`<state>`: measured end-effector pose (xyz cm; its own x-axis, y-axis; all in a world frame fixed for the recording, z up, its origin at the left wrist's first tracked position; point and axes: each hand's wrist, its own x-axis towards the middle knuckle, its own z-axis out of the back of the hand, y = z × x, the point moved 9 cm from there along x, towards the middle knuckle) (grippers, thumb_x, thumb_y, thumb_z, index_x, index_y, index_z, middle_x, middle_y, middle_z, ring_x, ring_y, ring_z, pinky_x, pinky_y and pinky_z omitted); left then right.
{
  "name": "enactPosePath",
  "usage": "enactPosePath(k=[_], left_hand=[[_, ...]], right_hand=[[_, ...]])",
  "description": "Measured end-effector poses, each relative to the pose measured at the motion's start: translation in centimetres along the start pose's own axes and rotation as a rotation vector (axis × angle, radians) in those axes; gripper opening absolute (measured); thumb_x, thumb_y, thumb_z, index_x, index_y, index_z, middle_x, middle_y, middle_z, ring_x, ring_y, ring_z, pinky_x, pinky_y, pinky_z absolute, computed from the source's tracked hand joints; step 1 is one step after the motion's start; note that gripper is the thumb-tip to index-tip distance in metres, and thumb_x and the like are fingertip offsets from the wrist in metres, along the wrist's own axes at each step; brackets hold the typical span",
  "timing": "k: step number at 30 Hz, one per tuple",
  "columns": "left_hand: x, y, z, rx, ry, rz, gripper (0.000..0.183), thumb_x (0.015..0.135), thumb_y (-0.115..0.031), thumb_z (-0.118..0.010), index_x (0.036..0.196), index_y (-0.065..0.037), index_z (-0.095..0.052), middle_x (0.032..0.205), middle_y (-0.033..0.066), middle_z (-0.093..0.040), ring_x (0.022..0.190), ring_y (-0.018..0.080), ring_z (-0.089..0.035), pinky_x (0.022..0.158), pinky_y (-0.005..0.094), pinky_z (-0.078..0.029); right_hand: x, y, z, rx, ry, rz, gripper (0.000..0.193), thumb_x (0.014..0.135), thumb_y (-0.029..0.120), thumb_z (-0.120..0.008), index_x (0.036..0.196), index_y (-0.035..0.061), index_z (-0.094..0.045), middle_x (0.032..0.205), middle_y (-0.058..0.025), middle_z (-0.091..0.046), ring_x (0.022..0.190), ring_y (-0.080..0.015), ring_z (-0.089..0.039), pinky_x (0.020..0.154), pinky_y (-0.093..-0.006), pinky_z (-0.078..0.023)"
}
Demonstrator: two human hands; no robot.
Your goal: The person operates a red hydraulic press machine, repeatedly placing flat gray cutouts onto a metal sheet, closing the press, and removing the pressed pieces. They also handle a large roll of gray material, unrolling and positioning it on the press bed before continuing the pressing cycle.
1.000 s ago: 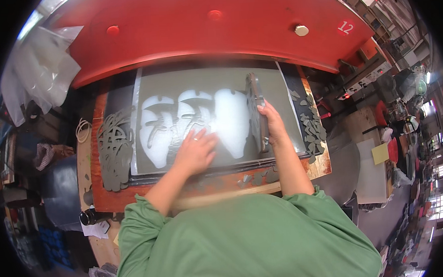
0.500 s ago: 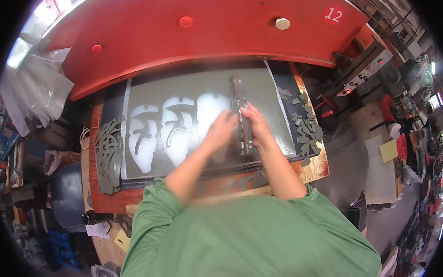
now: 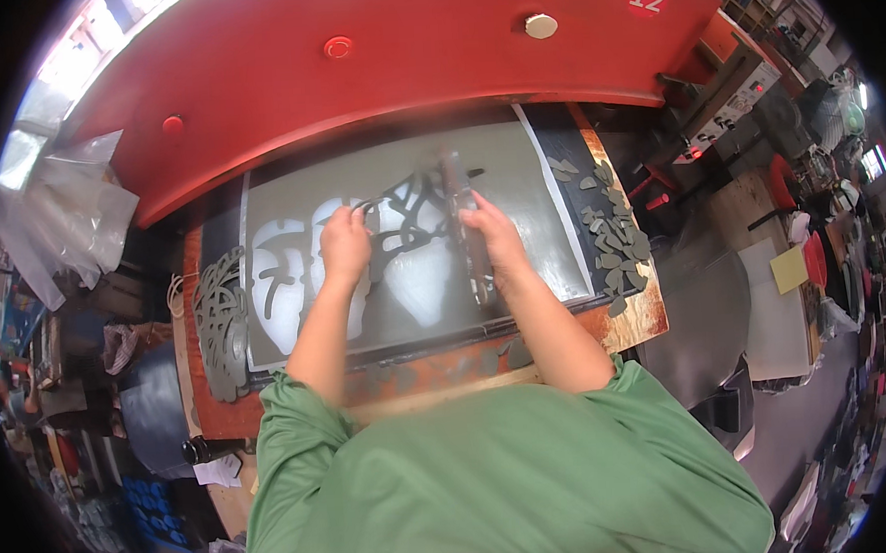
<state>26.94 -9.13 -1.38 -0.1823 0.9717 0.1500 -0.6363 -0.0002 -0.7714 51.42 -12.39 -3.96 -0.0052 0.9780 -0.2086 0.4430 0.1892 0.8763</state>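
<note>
Both my hands are over a grey sheet (image 3: pixel 521 242) with shoe-upper-shaped cutouts showing white beneath. My right hand (image 3: pixel 498 239) grips a metal cutting die (image 3: pixel 469 240), which stands on edge, tall and narrow. My left hand (image 3: pixel 345 247) is closed on one end of a dark grey cut piece (image 3: pixel 409 203) with open, web-like strips. The piece stretches between my left fingers and the die, over the third cutout. Whether it still touches the die is blurred.
A red press beam (image 3: pixel 402 68) with buttons spans the far side. Several cut strips (image 3: pixel 224 333) lie piled at the left of the table, small grey scraps (image 3: pixel 616 237) at the right. A clear plastic bag (image 3: pixel 79 210) hangs at far left; a control panel (image 3: pixel 730 116) stands right.
My left hand has moved left, away from the die, drawing the web-like piece out with it. My right hand still holds the die upright. The view has shifted slightly.
</note>
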Motion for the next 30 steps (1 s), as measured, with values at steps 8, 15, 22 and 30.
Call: enactPosePath(k=[8,15,22,30], left_hand=[[-0.1,6.1,-2.0,-0.454,-0.128,0.348,0.030,0.101,-0.021,-0.048,0.082,-0.001,-0.061,0.080,0.0081,-0.061,0.073,0.0160,-0.054,0.068,0.0337,-0.044],[0.1,7.0,-3.1,-0.670,-0.079,0.457,0.034,0.100,-0.029,-0.051,0.091,0.001,-0.065,0.083,0.0097,-0.063,0.077,0.0175,-0.057,0.071,0.0350,-0.046],[-5.8,-0.2,-2.8,-0.040,0.142,-0.018,0.058,0.083,-0.052,-0.068,0.114,-0.002,-0.065,0.092,0.0169,-0.069,0.089,0.0328,-0.067,0.079,0.0412,-0.051],[-2.9,-2.0,-3.0,0.048,0.288,-0.214,0.025,0.088,-0.027,-0.065,0.089,-0.002,-0.069,0.081,0.0193,-0.068,0.076,0.0366,-0.065,0.069,0.0433,-0.050]], right_hand=[[0.2,-0.3,1.5,0.114,0.042,-0.031,0.065,0.085,0.024,-0.061,0.142,-0.0032,-0.044,0.114,-0.0086,-0.065,0.098,-0.0154,-0.062,0.085,-0.0290,-0.049],[0.2,-0.6,1.6,0.173,0.038,-0.094,0.067,0.084,0.026,-0.063,0.140,-0.0032,-0.043,0.111,-0.0088,-0.065,0.098,-0.0178,-0.062,0.086,-0.0295,-0.049],[0.4,-0.7,1.1,0.032,-0.005,-0.015,0.074,0.082,0.030,-0.066,0.141,-0.0072,-0.040,0.121,-0.0135,-0.060,0.107,-0.0216,-0.059,0.091,-0.0309,-0.047],[-0.1,-0.5,2.6,0.316,0.042,-0.145,0.048,0.080,0.034,-0.066,0.117,0.0028,-0.061,0.102,-0.0116,-0.068,0.088,-0.0231,-0.067,0.077,-0.0346,-0.055]])
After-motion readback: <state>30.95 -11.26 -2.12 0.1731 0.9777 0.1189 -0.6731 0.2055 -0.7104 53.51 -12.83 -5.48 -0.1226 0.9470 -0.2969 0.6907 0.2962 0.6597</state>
